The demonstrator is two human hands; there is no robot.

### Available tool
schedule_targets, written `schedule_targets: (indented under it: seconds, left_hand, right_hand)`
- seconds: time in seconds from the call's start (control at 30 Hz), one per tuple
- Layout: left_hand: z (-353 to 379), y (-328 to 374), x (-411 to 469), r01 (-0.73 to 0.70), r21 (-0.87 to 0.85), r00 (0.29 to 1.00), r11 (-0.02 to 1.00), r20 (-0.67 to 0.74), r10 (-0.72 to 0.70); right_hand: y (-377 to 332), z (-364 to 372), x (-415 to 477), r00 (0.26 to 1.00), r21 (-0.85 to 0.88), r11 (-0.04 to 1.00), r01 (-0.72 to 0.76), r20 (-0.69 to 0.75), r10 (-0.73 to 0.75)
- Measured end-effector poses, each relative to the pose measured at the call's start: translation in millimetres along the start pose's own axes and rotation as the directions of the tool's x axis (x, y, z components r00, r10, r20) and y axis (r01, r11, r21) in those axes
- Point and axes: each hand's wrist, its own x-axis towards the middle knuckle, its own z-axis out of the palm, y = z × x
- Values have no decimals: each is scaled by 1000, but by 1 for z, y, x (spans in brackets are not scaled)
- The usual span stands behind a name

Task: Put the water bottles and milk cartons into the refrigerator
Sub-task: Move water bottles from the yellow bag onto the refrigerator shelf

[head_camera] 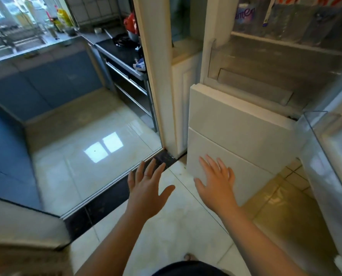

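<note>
1. On a purple package (245, 12) in the upper part of the refrigerator (236, 116), white rounded lettering is seen. Only a fragment resembling "men" can be made out. Its beginning is hidden by the white frame, and the rest is blurred.
2. On a white strip (268, 12) hanging just beside that package, a small blue mark is printed near the lower end. No letters can be read on it.
3. On the orange and white packaging (305, 0) at the top edge, only coloured shapes are seen.
4. On the yellow bottle (63, 16) on the kitchen surface (70, 39), any label is too blurred to be read.
</note>
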Motion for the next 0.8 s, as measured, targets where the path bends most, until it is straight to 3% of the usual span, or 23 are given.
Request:
schedule_targets:
  seconds: [0.23, 0.53, 0.8]
  left_hand:
    - [20, 16, -104, 20, -12, 999, 1000, 31, -19]
    - [57, 32, -250, -34, -52, 999, 998, 39, 36]
    - [84, 95, -347, -125, -96, 984, 988, 118, 136]
  right_hand:
    - [9, 12, -89, 998, -17, 999, 51, 39, -50]
    - [31, 29, -263, 999, 50, 999, 2, 42, -4]
    - [96, 22, -382, 999, 68, 997, -45, 30, 43]
